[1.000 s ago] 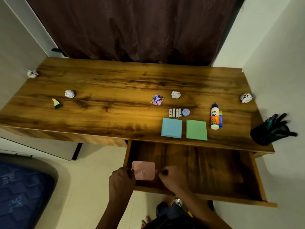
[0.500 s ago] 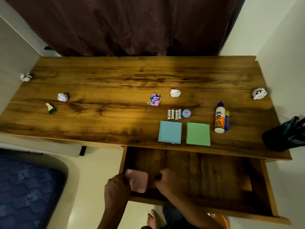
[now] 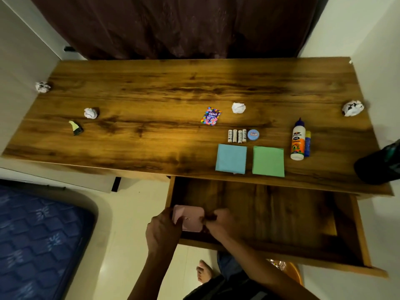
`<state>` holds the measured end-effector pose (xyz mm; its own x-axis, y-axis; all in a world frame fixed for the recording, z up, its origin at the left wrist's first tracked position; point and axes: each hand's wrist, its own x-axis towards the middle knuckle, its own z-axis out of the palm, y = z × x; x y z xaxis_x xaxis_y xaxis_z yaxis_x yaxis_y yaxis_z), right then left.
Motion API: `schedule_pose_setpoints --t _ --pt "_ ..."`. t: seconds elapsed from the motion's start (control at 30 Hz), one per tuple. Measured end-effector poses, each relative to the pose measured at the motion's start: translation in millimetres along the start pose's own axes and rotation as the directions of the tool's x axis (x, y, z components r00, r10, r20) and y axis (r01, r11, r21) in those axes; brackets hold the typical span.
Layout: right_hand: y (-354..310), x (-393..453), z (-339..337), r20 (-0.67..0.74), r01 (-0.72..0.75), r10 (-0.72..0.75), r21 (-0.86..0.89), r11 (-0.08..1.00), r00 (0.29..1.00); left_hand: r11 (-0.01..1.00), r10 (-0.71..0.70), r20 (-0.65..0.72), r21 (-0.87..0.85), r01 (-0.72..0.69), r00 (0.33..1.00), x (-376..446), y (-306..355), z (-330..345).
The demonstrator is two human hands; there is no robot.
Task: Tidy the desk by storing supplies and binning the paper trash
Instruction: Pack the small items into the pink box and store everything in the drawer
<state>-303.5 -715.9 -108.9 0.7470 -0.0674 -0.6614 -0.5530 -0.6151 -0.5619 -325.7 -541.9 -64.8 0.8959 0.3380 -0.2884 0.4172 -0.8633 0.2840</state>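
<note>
Both hands hold a pink box (image 3: 190, 218) over the open drawer's (image 3: 270, 215) near-left corner: the left hand (image 3: 162, 231) has its grip curled round the box's left edge, and the right hand (image 3: 220, 224) pinches its right edge. Beyond them on the desk (image 3: 151, 131) lie blue (image 3: 231, 159) and green sticky-note pads (image 3: 268, 161), then batteries (image 3: 237, 135) and a glue bottle (image 3: 298, 140), and farther off four crumpled paper balls (image 3: 238, 108).

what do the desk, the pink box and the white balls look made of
Desk: wood or wood-look laminate, with streaky brown grain and a soft sheen. Pink box, held by both hands: probably plastic, smooth and matte with rounded corners. White balls: crumpled paper, creased and irregular.
</note>
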Motion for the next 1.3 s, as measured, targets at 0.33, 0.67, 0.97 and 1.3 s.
schedule_pose_setpoints --t 0.33,0.67,0.97,1.3 --pt "-5 -16 -27 -0.031 0.072 -0.071 0.032 0.997 0.997 0.983 0.034 0.026 -0.182 -0.028 0.999 6 -12 1" --pt "-103 -29 -116 -0.187 0.341 -0.305 0.212 0.916 0.934 0.791 0.01 -0.175 -0.601 -0.115 0.984 49 41 -91" --pt "-136 34 -122 -0.278 0.322 -0.273 0.149 0.935 0.921 0.758 -0.034 -0.182 -0.645 -0.094 0.983 117 61 -77" --pt "-127 45 -106 -0.279 0.238 -0.177 0.202 0.95 0.944 0.715 -0.114 -0.095 -0.699 0.015 0.989 122 59 -66"
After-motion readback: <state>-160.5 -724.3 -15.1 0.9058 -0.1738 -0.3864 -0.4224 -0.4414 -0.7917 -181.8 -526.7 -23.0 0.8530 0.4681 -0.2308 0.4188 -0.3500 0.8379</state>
